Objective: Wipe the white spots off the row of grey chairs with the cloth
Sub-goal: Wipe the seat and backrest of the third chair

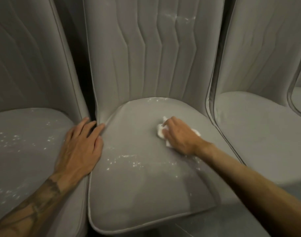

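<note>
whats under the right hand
A crumpled white cloth, which the right hand holds against the middle seat. The hand covers most of the cloth, and the seat patch beneath it is hidden.

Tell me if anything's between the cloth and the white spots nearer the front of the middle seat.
Nothing visible does. The cloth, held by the right hand, lies on the middle seat, with bare cushion down to the white spots. The left hand rests at the seat's left edge, off that path.

White cloth (160,132) on spotted grey chair (137,189)
</note>
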